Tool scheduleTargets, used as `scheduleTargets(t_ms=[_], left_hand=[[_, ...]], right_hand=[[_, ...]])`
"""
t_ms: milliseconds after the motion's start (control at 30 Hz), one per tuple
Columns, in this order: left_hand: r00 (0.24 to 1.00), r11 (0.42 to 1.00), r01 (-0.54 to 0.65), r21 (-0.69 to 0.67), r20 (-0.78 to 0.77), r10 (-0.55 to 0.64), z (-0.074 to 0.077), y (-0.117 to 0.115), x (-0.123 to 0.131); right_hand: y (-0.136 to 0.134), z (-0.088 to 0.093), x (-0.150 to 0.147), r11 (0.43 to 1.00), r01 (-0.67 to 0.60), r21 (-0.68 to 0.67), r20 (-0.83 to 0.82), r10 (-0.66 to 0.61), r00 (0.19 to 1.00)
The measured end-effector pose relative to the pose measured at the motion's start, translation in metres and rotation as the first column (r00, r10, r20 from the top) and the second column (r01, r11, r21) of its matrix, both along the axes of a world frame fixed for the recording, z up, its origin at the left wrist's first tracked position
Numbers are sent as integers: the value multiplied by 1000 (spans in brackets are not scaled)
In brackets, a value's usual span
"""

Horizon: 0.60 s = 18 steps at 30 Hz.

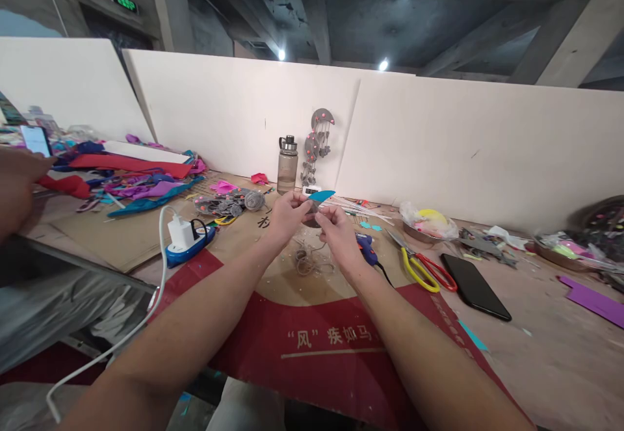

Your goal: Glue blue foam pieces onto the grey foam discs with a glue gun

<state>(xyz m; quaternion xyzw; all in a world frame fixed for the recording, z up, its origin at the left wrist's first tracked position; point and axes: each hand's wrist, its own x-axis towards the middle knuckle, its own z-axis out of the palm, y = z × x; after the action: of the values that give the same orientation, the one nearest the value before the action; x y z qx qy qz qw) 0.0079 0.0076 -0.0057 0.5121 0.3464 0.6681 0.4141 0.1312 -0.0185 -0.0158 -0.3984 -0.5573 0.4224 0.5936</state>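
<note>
Over the middle of the table, my left hand [288,215] pinches a small blue pointed piece [322,195], which looks like felt, against a dark grey piece [312,222]. My right hand [338,231] is closed at the lower edge of the same two pieces, its thumb and fingertips together. The fingers hide much of the grey piece. Below the hands lies a loose coil of thin string [306,261]. A blue glue gun [365,248] rests just right of my right hand. Grey felt ornaments with pink dots [224,203] lie to the left.
A water bottle [287,166] stands behind the hands, beside a hanging grey ornament [319,135] on the white board. Scissors [423,268] and a black phone [475,287] lie right. A power strip [188,246] with a white cable sits left. Another person's hand [22,177] is at far left.
</note>
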Motion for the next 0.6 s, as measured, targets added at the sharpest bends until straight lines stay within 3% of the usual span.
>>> scheduleTargets(t_ms=[100, 300, 600], left_hand=[[986, 993, 118, -15, 118, -115, 0, -2, 2], [948, 962, 272, -10, 172, -266, 0, -8, 4], [947, 958, 282, -47, 174, -270, 3, -9, 4]], right_hand=[[2, -1, 5, 990, 97, 100, 60, -103, 993], [5, 0, 9, 970, 164, 181, 17, -170, 985], [7, 0, 10, 967, 207, 149, -2, -209, 978]])
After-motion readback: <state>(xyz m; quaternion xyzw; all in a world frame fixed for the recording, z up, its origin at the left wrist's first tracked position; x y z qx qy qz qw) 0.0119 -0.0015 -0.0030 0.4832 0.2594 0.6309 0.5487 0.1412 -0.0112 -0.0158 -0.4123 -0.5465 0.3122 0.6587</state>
